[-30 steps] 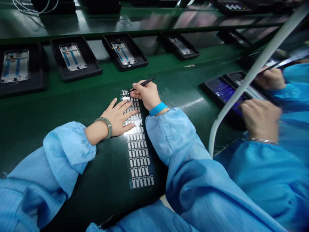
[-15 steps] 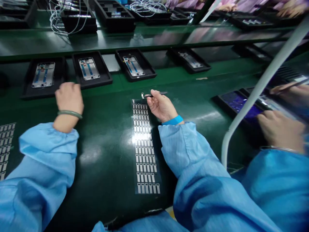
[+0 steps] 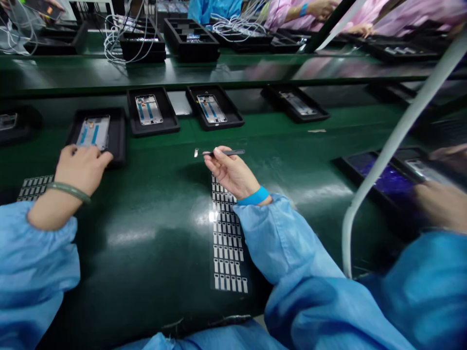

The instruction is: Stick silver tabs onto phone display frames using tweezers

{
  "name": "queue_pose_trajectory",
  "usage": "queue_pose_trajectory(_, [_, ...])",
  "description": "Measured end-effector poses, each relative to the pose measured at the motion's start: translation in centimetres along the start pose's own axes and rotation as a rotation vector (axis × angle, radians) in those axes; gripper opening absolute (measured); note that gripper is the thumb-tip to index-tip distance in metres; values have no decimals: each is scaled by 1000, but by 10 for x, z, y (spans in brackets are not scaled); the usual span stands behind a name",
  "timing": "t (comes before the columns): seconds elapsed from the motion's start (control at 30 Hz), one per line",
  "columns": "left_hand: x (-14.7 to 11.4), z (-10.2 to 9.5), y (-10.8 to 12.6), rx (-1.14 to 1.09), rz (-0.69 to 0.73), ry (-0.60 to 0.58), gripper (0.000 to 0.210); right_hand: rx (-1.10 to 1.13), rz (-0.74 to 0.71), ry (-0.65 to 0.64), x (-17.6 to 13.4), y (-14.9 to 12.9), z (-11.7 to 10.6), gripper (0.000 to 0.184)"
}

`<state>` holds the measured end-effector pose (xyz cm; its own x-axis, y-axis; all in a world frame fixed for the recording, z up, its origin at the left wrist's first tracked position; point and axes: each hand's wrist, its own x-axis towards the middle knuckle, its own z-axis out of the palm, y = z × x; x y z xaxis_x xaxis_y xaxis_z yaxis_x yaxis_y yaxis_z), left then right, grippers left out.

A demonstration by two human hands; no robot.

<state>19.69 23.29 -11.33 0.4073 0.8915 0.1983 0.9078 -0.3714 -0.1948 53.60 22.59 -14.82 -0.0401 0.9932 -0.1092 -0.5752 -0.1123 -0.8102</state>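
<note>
Drawn nearer now, a black tray (image 3: 118,141) is met by the left hand (image 3: 82,167), whose hold cannot be told, while near the far end of the long sheet (image 3: 228,243), tweezers (image 3: 235,152) are pinched by the right hand (image 3: 235,171), a pale tab (image 3: 196,152) at their tip.

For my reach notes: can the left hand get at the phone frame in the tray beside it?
Likely yes: the left hand is at the tray, with nothing visible blocking the phone frame.

Label sheet (image 3: 228,245), partly hidden behind the right grip (image 3: 235,172)
</note>
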Motion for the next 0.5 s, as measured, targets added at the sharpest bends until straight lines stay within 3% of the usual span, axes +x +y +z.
queue_pose_trajectory(0.2, [-71, -23, 89, -107, 274, -114, 28, -137, 43, -85, -22, 10, 33, 26])
queue_pose_trajectory(0.37, [-127, -34, 164, -426, 387, 57, 32, -199, 139, -160, -36, 30, 61, 29])
queue_pose_trajectory(0.5, [-152, -40, 197, -579, 378, 120, 36, -238, 174, -189, -45, 48, 75, 36])
